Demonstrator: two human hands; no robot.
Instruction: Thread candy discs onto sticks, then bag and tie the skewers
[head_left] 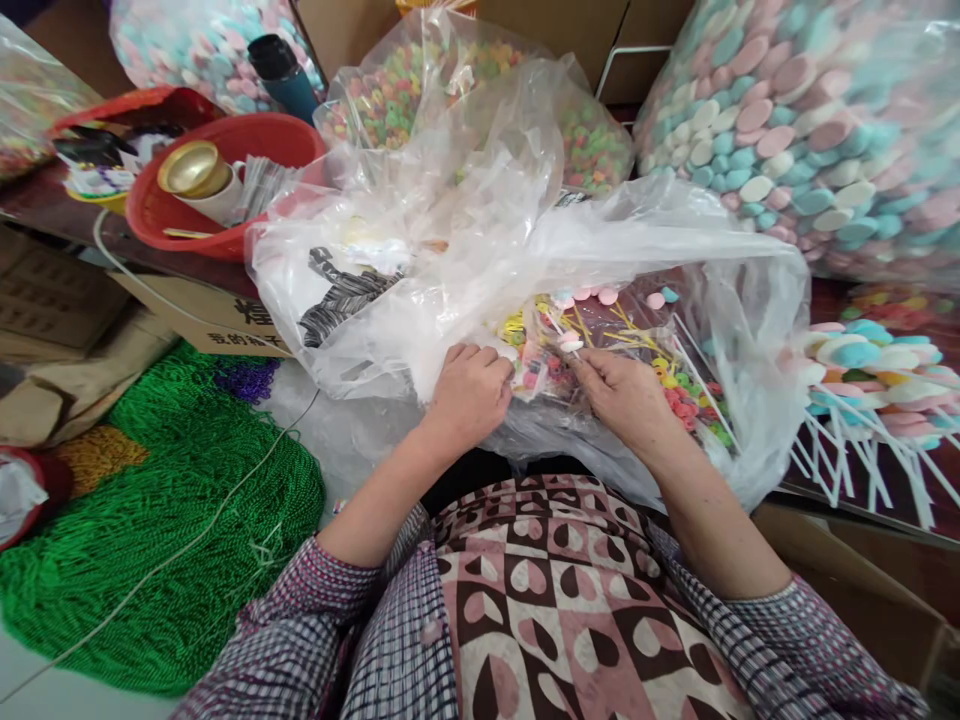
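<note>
Right hand [626,392]: fingertips pinched on a small pink-and-white sweet [570,342] near the bench's [34,207] front edge. Left hand [471,396] curled — contents indeterminable. Loose plastic [472,285] could snag the sweet, knocking it free.

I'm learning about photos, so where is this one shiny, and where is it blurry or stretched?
In the head view, pale glare whitens the crumpled plastic; in the head view, the big bag of pastel sweets looks stretched and soft towards the corner; in the head view, the small pale sweet at the right hand looks smudgy.
</note>
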